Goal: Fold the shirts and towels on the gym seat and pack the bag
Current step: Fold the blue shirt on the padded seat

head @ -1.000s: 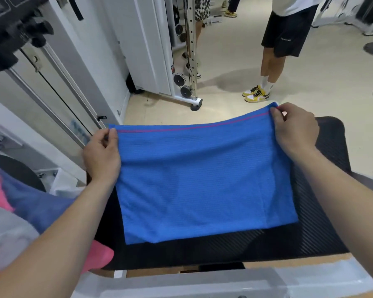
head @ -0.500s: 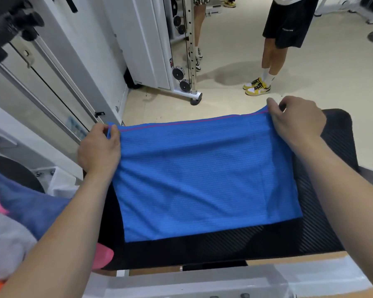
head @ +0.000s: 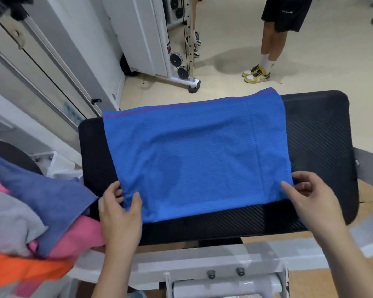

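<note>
A: Where does the cloth lie?
B: The blue cloth [head: 202,160], a waffle-textured rectangle with a red stitched line along its far hem, lies flat on the black seat [head: 319,130], a rounded pad with a diagonal ribbed weave.
A: And the hands?
B: The left hand [head: 121,214] pinches the near left corner, thumb on top. The right hand [head: 312,198] pinches the near right corner the same way. The fabric puckers slightly at both grips.
A: Beside it?
B: A rumpled pile [head: 41,201] of soft fabrics, slate blue, pink, grey and orange, overlaps the seat's near left corner.
</note>
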